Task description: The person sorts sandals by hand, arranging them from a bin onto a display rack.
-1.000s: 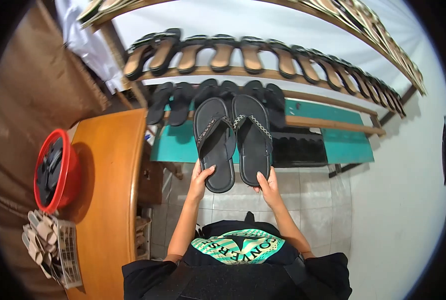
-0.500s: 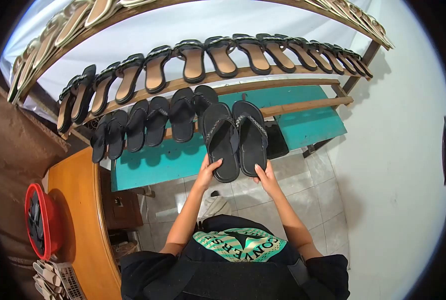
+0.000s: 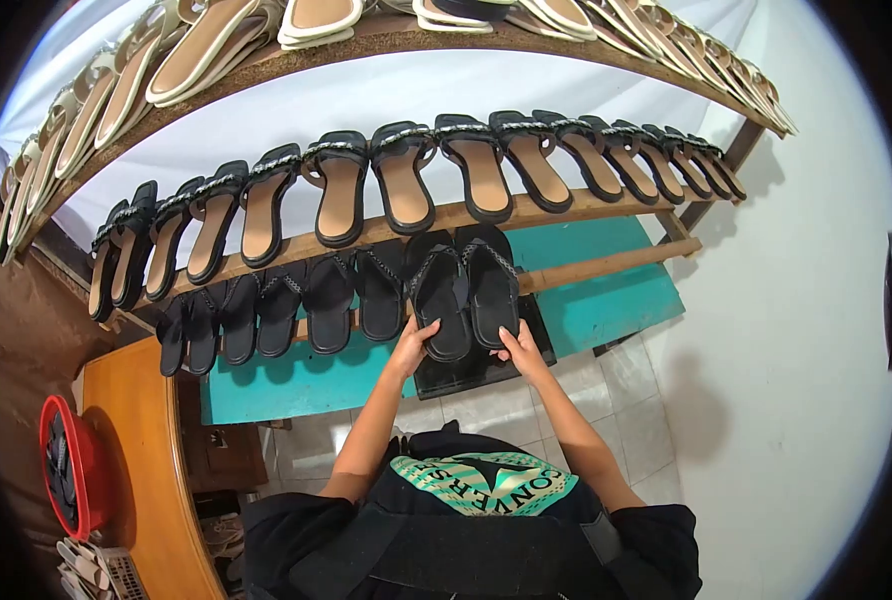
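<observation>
My left hand [image 3: 414, 347] grips the heel end of a black thong sandal [image 3: 440, 300]. Beside it, my right hand [image 3: 522, 350] holds the heel of the matching black sandal [image 3: 492, 290], with the thumb on top of the footbed. Both sandals stand side by side, toes up, at the right end of a row of black sandals [image 3: 328, 305] on the lower wooden rail [image 3: 556, 279]. Whether the held pair rests on the rail is hidden. Above them runs a row of black sandals with tan footbeds [image 3: 403, 185].
White and tan sandals [image 3: 321, 15] line the top shelf. A teal table [image 3: 606, 300] stands behind the lower rail, with a black object [image 3: 466, 376] below the held pair. At the left are a wooden table [image 3: 131, 430], a red basin [image 3: 86, 470] and a basket of sandals [image 3: 116, 570].
The view has tilted up and closer to the rack. The held sandals have moved toward the lower rail, right beside the row of black sandals, and both hands still hold them.
</observation>
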`<state>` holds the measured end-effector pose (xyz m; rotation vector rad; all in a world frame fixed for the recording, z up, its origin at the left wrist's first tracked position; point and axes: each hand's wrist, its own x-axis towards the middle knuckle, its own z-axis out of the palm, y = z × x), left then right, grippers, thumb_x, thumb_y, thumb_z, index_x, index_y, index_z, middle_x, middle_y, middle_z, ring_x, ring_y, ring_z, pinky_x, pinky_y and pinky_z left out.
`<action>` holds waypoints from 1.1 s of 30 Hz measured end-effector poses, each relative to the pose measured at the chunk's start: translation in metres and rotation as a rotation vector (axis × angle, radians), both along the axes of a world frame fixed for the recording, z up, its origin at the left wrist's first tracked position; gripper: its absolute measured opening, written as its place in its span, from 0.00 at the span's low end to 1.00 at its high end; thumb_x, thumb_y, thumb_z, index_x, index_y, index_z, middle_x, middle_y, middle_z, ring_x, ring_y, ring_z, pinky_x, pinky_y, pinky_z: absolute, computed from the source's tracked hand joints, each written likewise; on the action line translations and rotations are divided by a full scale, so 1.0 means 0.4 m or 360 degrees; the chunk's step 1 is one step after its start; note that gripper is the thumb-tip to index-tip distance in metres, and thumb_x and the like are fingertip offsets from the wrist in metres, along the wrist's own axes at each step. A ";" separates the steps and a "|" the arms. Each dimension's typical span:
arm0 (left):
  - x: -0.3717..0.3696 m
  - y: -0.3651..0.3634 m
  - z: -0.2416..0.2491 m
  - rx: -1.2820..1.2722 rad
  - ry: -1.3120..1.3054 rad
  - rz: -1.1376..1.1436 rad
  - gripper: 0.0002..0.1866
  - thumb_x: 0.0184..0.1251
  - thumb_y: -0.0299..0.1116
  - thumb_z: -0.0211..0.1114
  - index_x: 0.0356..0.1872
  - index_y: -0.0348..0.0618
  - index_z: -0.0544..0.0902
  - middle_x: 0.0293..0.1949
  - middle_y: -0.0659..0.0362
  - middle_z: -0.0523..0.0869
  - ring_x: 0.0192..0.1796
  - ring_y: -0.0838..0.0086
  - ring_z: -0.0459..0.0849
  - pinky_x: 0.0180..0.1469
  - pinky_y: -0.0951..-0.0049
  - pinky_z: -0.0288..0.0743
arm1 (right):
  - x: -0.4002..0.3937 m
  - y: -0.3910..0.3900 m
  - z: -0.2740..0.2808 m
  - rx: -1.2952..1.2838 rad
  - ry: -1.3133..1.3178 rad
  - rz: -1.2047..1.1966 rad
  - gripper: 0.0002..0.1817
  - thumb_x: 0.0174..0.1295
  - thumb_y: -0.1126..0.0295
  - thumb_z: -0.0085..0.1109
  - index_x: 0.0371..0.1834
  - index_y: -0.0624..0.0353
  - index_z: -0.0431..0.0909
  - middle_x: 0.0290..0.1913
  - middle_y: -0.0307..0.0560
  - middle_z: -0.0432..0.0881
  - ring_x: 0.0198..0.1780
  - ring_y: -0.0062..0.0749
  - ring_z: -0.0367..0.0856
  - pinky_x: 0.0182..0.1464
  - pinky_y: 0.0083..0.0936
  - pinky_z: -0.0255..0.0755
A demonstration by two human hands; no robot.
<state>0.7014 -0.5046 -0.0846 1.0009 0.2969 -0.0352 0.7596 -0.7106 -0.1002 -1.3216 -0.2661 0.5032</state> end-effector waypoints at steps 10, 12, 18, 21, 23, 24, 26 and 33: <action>0.049 0.006 -0.067 0.0018 0.0017 0.0012 0.20 0.58 0.31 0.55 0.51 0.37 0.65 0.46 0.57 0.74 0.47 0.74 0.74 0.48 0.72 0.69 | 0.060 -0.009 -0.062 0.0134 0.0208 0.0011 0.12 0.60 0.64 0.46 0.42 0.57 0.60 0.31 0.40 0.71 0.25 0.20 0.69 0.23 0.13 0.62; 0.052 -0.014 -0.073 -0.0039 0.0028 0.0092 0.19 0.58 0.31 0.56 0.49 0.37 0.66 0.46 0.57 0.75 0.46 0.74 0.75 0.48 0.73 0.70 | 0.051 -0.030 -0.064 0.0201 0.0281 -0.0033 0.12 0.60 0.64 0.46 0.43 0.56 0.60 0.32 0.40 0.71 0.27 0.21 0.70 0.24 0.13 0.62; -0.003 -0.111 -0.065 -0.0303 0.0139 0.0395 0.18 0.55 0.27 0.59 0.47 0.41 0.67 0.42 0.59 0.76 0.42 0.72 0.77 0.43 0.68 0.73 | 0.040 -0.093 -0.067 0.0309 0.0414 -0.0099 0.14 0.59 0.63 0.48 0.45 0.54 0.60 0.33 0.41 0.72 0.28 0.22 0.70 0.26 0.15 0.63; -0.012 -0.117 -0.087 -0.0282 -0.0041 0.0400 0.19 0.53 0.22 0.58 0.47 0.45 0.66 0.42 0.60 0.76 0.43 0.72 0.77 0.44 0.67 0.74 | 0.051 -0.111 -0.074 0.0234 0.0369 -0.0024 0.14 0.59 0.63 0.48 0.46 0.54 0.60 0.33 0.40 0.72 0.28 0.22 0.70 0.26 0.14 0.63; -0.015 -0.116 -0.108 -0.0289 -0.0044 0.0416 0.19 0.54 0.22 0.58 0.47 0.45 0.66 0.42 0.59 0.76 0.42 0.73 0.77 0.44 0.68 0.74 | 0.052 -0.114 -0.074 0.0223 0.0365 0.0021 0.14 0.59 0.63 0.48 0.45 0.54 0.61 0.33 0.39 0.71 0.28 0.21 0.71 0.26 0.14 0.63; -0.010 -0.116 -0.104 -0.0295 -0.0067 0.0419 0.18 0.54 0.22 0.57 0.47 0.44 0.66 0.42 0.59 0.76 0.42 0.73 0.77 0.44 0.68 0.74 | 0.052 -0.112 -0.070 0.0223 0.0368 0.0028 0.14 0.59 0.63 0.48 0.45 0.54 0.61 0.33 0.39 0.71 0.28 0.21 0.71 0.26 0.14 0.63; 0.006 -0.113 -0.097 -0.0289 -0.0069 0.0434 0.17 0.54 0.22 0.57 0.46 0.44 0.66 0.42 0.59 0.76 0.42 0.74 0.78 0.44 0.69 0.74 | 0.043 -0.108 -0.061 0.0264 0.0446 0.0031 0.14 0.59 0.62 0.48 0.45 0.54 0.61 0.33 0.38 0.71 0.28 0.21 0.71 0.26 0.14 0.63; 0.039 -0.083 -0.092 -0.0208 0.0010 0.0411 0.12 0.54 0.25 0.59 0.40 0.40 0.72 0.38 0.59 0.79 0.41 0.74 0.78 0.43 0.72 0.75 | 0.051 -0.109 -0.083 0.0201 0.0412 0.0107 0.14 0.59 0.63 0.48 0.45 0.54 0.61 0.33 0.38 0.71 0.29 0.21 0.71 0.26 0.14 0.63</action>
